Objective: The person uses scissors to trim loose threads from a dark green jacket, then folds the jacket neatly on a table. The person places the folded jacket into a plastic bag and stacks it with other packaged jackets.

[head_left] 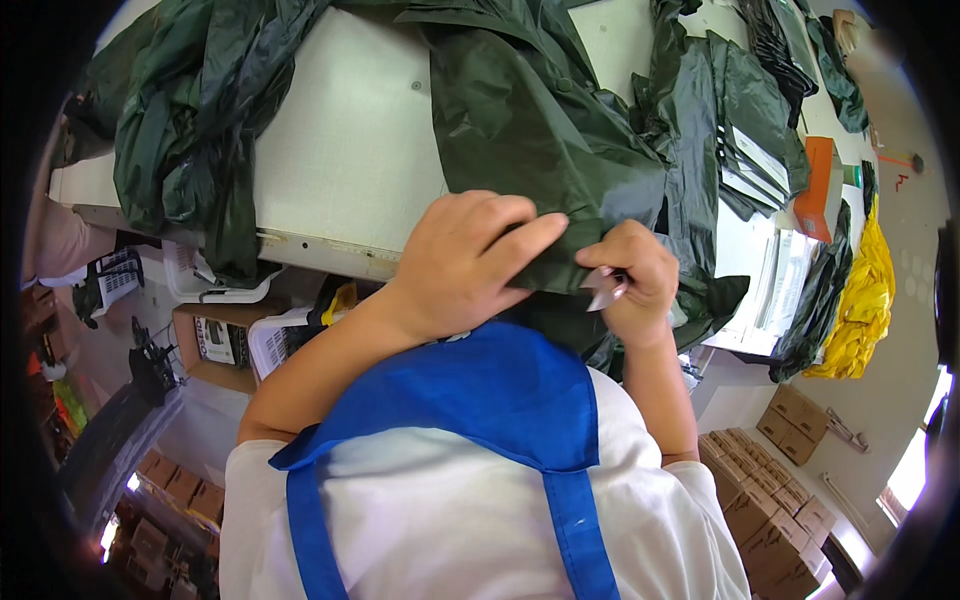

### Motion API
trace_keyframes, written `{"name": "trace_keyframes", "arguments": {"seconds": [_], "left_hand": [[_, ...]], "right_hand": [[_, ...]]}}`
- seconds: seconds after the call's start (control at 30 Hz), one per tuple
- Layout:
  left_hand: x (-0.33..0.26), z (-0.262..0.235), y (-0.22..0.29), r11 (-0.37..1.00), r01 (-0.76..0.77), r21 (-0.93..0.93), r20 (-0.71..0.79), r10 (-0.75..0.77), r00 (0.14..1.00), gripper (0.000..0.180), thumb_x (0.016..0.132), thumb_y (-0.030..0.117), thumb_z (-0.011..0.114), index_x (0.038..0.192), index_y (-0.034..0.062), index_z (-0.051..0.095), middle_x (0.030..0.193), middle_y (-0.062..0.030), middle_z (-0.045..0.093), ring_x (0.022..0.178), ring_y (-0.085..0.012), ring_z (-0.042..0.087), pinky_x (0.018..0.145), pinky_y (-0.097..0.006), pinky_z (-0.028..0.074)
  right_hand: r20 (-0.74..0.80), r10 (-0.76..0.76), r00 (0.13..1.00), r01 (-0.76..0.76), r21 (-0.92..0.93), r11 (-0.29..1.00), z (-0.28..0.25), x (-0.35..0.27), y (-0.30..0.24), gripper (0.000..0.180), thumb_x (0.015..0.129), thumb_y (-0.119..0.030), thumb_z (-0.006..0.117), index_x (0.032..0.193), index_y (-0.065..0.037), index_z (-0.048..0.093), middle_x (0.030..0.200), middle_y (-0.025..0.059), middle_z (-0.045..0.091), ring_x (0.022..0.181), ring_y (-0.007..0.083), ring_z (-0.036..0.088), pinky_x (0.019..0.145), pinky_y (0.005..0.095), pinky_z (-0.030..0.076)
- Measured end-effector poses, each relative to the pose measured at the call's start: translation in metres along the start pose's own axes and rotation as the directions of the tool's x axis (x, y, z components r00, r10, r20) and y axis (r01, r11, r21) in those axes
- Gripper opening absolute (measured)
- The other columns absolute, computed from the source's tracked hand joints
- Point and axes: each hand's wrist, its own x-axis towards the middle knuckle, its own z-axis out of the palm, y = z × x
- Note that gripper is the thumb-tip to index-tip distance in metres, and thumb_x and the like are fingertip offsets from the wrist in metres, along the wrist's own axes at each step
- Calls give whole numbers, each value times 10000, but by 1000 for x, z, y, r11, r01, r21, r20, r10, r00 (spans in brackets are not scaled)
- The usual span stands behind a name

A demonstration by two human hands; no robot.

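Observation:
A dark green, shiny waterproof garment [530, 130] with a snap button lies over the table edge in front of me. My left hand [465, 260] is closed on its near edge, with the index finger along the fabric and the thumb below. Just to the right, my right hand [635, 280] is curled around small metal thread snips [604, 290], whose short blades point toward the garment's edge. The handle is mostly hidden in the palm. Fabric also passes by the right fingertips; whether they pinch it, I cannot make out.
More green garments [205, 130] hang over the white table [340, 130] at the left. At the right are dark garments with white sheets [752, 170], an orange box [818, 190] and a yellow garment [862, 290]. White baskets [275, 340] and a carton stand below; cartons [765, 500] are stacked lower right.

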Motion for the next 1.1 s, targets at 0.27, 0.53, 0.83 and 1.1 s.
{"name": "trace_keyframes", "arguments": {"seconds": [0.27, 0.53, 0.83, 1.1], "left_hand": [[-2, -2, -1, 988, -155, 11, 1, 155, 988, 285, 637, 29, 666, 921, 50, 681, 774, -53, 540, 601, -198, 534, 472, -284, 410], [-3, -2, 0, 987, -163, 13, -12, 163, 987, 278, 637, 30, 669, 913, 55, 684, 770, -49, 529, 588, -193, 529, 468, -281, 408], [-5, -3, 0, 987, -163, 15, -25, 163, 986, 256, 629, 40, 667, 885, 51, 686, 780, -50, 530, 584, -191, 524, 463, -281, 406], [-13, 1, -4, 985, -124, -119, -148, 106, 983, 320, 582, 14, 704, 881, 20, 589, 882, -114, 586, 717, -294, 567, 588, -350, 468]], "right_hand": [[2, 425, 905, -425, -2, 905, -36, 1, 3, 316, 756, -82, 703, 1033, 0, 577, 900, 71, 589, 757, 120, 574, 686, 243, 487], [133, 387, 913, -366, -158, 917, -39, 25, -8, 225, 716, -46, 736, 917, -3, 643, 845, 77, 611, 733, 149, 584, 673, 257, 499], [-43, 502, 864, -465, 319, 826, -28, 20, 3, 359, 703, -26, 741, 1023, -6, 580, 779, 1, 571, 704, 64, 519, 644, 188, 425], [188, 267, 945, -289, 104, 952, -7, 16, -5, 311, 726, 143, 468, 936, -23, 626, 791, 32, 589, 624, 80, 497, 595, 186, 400]]}}
